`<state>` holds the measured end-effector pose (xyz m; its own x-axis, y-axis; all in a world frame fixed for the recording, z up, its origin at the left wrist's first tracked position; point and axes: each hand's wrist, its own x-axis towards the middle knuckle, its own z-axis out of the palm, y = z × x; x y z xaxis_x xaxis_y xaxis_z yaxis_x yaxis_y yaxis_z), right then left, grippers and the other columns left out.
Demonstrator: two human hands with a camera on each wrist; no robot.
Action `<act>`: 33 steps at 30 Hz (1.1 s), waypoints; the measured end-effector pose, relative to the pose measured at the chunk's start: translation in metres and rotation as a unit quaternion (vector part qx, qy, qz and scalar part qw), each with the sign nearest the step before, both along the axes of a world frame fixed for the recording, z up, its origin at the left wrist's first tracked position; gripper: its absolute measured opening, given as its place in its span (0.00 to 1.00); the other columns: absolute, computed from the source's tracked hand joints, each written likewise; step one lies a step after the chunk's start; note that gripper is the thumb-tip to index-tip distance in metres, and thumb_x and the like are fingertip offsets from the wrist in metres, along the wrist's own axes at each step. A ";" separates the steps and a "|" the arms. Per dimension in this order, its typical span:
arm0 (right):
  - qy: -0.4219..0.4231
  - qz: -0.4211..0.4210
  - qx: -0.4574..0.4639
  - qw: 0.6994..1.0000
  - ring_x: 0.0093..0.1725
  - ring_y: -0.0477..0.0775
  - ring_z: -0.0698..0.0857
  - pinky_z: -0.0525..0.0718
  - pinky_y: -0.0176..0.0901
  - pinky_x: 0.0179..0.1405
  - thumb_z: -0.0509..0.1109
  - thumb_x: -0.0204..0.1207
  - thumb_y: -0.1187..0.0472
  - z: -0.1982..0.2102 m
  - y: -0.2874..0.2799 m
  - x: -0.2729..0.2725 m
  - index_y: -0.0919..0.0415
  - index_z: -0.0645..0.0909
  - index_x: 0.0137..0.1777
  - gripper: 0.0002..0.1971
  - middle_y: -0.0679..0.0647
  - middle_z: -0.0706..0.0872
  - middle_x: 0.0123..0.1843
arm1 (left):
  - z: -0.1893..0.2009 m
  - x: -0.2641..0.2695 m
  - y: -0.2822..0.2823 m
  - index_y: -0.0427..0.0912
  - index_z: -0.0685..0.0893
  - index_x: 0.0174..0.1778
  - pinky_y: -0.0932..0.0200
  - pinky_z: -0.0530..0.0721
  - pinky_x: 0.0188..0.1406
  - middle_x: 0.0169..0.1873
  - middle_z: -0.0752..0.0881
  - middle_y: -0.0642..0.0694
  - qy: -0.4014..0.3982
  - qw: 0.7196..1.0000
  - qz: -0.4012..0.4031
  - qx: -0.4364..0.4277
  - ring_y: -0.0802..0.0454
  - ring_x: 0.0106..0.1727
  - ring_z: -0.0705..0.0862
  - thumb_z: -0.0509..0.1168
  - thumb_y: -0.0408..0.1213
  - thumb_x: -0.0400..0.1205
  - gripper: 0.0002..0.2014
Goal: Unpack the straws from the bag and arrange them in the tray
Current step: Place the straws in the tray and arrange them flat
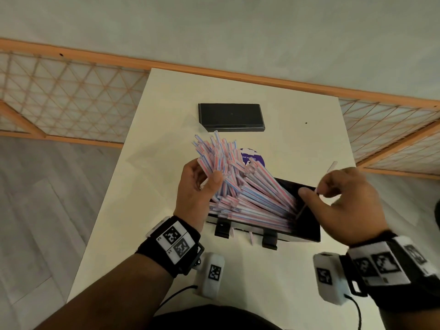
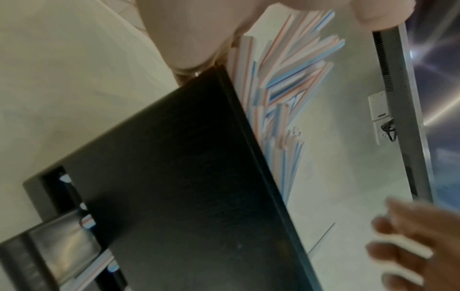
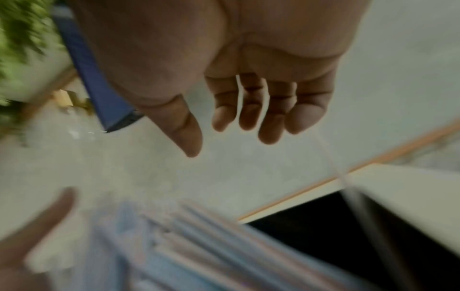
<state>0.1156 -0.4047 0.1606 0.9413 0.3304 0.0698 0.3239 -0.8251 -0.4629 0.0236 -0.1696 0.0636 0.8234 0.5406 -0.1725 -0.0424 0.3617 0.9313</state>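
In the head view, a black rectangular tray (image 1: 307,225) sits at the centre of a cream tabletop (image 1: 147,186). A large sheaf of white straws with pink and blue stripes (image 1: 240,186) leans out of it, lower ends inside the tray, upper ends fanning toward the upper left of the frame. The left hand (image 1: 197,186), left of centre, grips the fanned part, thumb in front and fingers curled behind. The right hand (image 1: 350,203), at right above the tray's open end, has its fingers loosely curled; one single straw (image 1: 331,167) pokes out above them, seemingly pinched, though the contact is hard to read. A black flat box (image 1: 231,116) lies farther up the tabletop, and a purple round label (image 1: 256,158) shows behind the straws.

In the left wrist view, the tray's dark wall (image 2: 186,177) fills the centre, striped straws rising along its right edge. The right hand appears blurred at lower right.

The right wrist view is blurred: the right hand's fingers (image 3: 271,112) hang close together at top, thumb apart, a faint straw trailing below them toward the tray at lower right.
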 end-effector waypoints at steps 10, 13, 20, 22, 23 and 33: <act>0.145 0.174 0.025 0.974 0.68 0.48 0.82 0.77 0.44 0.69 0.78 0.65 0.45 -0.017 0.029 -0.015 0.47 0.82 0.51 0.17 0.44 0.82 0.69 | 0.001 0.001 -0.010 0.50 0.79 0.64 0.64 0.88 0.51 0.59 0.88 0.47 -0.017 0.999 -0.031 0.039 0.59 0.56 0.90 0.76 0.55 0.66 0.31; 0.135 0.101 0.040 0.985 0.56 0.51 0.86 0.82 0.47 0.58 0.81 0.66 0.46 -0.028 0.030 -0.012 0.48 0.76 0.47 0.18 0.45 0.86 0.56 | -0.001 0.000 -0.007 0.48 0.78 0.66 0.62 0.88 0.53 0.58 0.89 0.47 -0.025 0.999 -0.028 0.034 0.58 0.56 0.90 0.81 0.59 0.64 0.37; 0.201 0.155 -0.072 0.965 0.60 0.47 0.80 0.83 0.52 0.62 0.72 0.46 0.17 -0.062 0.040 -0.003 0.46 0.70 0.73 0.56 0.44 0.80 0.63 | 0.010 0.024 0.021 0.42 0.82 0.70 0.53 0.88 0.62 0.56 0.93 0.51 -0.025 0.988 -0.144 0.041 0.50 0.62 0.91 0.80 0.43 0.66 0.34; 0.196 0.151 -0.075 0.966 0.61 0.47 0.77 0.81 0.49 0.65 0.74 0.44 0.19 -0.065 0.046 -0.007 0.45 0.67 0.75 0.58 0.45 0.76 0.63 | 0.017 0.031 0.025 0.56 0.90 0.60 0.62 0.88 0.57 0.51 0.94 0.57 -0.031 0.979 -0.189 0.073 0.57 0.58 0.92 0.81 0.41 0.63 0.27; 0.201 0.148 -0.077 0.965 0.60 0.46 0.75 0.80 0.47 0.65 0.77 0.44 0.22 -0.065 0.050 -0.009 0.45 0.65 0.76 0.58 0.45 0.73 0.63 | 0.019 0.033 0.025 0.58 0.90 0.58 0.62 0.88 0.57 0.51 0.94 0.58 -0.029 0.975 -0.203 0.085 0.57 0.58 0.92 0.83 0.42 0.61 0.28; 0.236 0.117 -0.017 0.964 0.56 0.42 0.82 0.85 0.49 0.60 0.80 0.39 0.24 -0.071 0.062 -0.009 0.36 0.72 0.66 0.51 0.37 0.81 0.57 | 0.030 0.037 0.019 0.57 0.90 0.48 0.48 0.90 0.57 0.47 0.92 0.47 -0.070 0.959 -0.210 0.176 0.40 0.52 0.92 0.83 0.43 0.64 0.17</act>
